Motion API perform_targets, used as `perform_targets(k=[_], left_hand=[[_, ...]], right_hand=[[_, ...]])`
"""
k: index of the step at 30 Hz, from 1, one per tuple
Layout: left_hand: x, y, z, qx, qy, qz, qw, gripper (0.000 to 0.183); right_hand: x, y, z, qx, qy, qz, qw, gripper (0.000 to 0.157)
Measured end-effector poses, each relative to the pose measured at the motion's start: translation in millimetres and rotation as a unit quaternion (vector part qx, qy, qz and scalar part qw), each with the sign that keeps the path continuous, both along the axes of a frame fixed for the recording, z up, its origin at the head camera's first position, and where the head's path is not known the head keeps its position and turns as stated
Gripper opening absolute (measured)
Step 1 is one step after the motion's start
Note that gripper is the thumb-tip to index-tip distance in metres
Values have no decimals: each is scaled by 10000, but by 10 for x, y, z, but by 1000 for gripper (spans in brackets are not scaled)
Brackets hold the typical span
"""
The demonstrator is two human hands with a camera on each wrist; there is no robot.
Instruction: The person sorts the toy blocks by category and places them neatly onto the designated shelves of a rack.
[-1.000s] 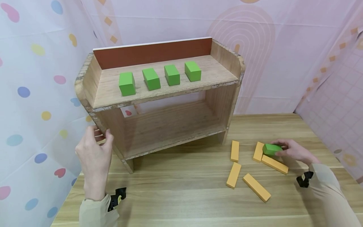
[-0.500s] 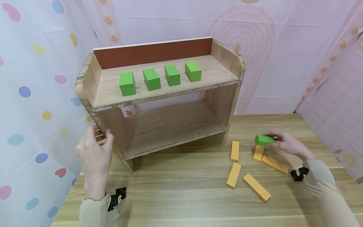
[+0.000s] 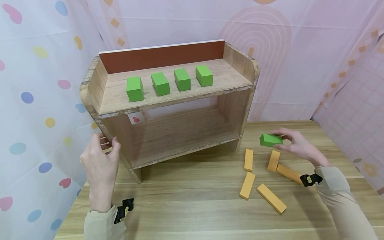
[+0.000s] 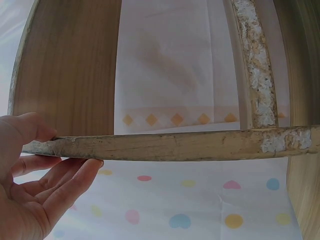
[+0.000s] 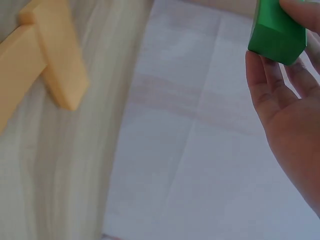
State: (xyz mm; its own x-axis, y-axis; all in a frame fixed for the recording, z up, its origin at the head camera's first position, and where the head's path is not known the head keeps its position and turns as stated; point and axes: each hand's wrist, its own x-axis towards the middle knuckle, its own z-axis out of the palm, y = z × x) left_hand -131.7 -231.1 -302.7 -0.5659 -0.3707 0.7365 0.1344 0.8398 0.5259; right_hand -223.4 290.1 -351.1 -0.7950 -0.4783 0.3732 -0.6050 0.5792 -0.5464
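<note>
My right hand (image 3: 298, 145) pinches a green block (image 3: 269, 140) between thumb and fingers, held above the table to the right of the wooden shelf (image 3: 180, 130). In the right wrist view the same green block (image 5: 278, 35) sits between the thumb and the fingertips. My left hand (image 3: 100, 163) grips the front edge of the shelf's left side panel, thumb on one face and fingers on the other, as the left wrist view shows at the panel edge (image 4: 165, 148). Several green blocks (image 3: 160, 83) stand in a row on the shelf's upper board.
Several orange blocks (image 3: 271, 198) lie on the wooden table (image 3: 186, 213), right of the shelf and below the right hand. A red-brown back strip (image 3: 165, 56) edges the upper board. Patterned cloth walls (image 3: 300, 60) surround the table at the back and sides.
The right hand has lifted the green block off the table beside the orange blocks and carried it up and leftward. The left hand stays on the shelf's side panel.
</note>
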Motion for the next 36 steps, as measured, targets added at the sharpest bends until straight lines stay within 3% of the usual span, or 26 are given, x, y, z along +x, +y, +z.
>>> perform_targets(k=[8, 22, 36], left_hand=[[1, 0, -7, -20, 24, 0, 10000, 21], [-1, 0, -13, 20, 40, -17, 10000, 21], [-9, -2, -19, 5, 155, -31, 9999, 21]], right_hand=[[26, -215, 217, -153, 669, 111, 9976, 46], [15, -551, 568, -764, 1211, -60, 9897, 48], [-4, -846, 922, -1904, 1620, -133, 9682, 45]])
